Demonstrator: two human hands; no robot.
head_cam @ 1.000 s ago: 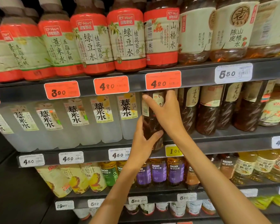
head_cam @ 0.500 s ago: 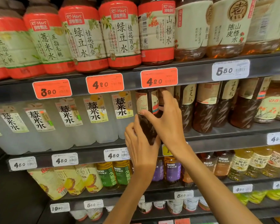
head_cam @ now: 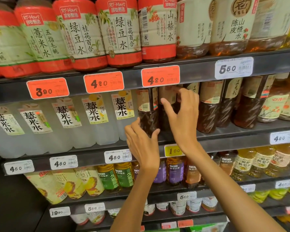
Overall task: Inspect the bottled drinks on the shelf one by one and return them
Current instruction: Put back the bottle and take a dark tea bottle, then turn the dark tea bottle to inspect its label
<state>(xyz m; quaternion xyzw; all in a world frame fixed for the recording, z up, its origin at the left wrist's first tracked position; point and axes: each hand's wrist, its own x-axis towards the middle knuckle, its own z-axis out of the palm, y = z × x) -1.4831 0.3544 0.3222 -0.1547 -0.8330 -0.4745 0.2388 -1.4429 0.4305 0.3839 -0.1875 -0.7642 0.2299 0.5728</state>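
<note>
Closest to the camera are two bare forearms coming up from the bottom edge. The left hand point(head_cam: 143, 144) is cupped round the bottom of a dark bottle point(head_cam: 148, 114), thumb on its right side and fingers wrapping the left, so it's got a proper grip on it. The right hand point(head_cam: 182, 118) sits higher and just to the right, fingers spread and loosely bent with the thumb sticking out left. Its fingertips reach up by the label of the next dark bottle point(head_cam: 167, 104) behind it, but I honestly can't tell if they're gripping or only touching.

The held bottle stands upright at the front edge of the middle shelf point(head_cam: 233, 143), dark brown liquid below, pale label up top, right under an orange 4.20 price tag point(head_cam: 160, 76).

Left of the hands there's a row of cloudy white bottles point(head_cam: 94, 121) with big black characters on the labels. Right of the hands, more dark brown bottles point(head_cam: 209, 108) with beige labels. Just below the right wrist is a small yellow tag point(head_cam: 173, 150), and under the left hand a white 4.50 tag point(head_cam: 117, 156).

Below the hands: green, purple and orange labelled bottles point(head_cam: 174, 171) on the next shelf down. Above, the top shelf has big red-banded bottles point(head_cam: 122, 30) with RT-Mart labels.
</note>
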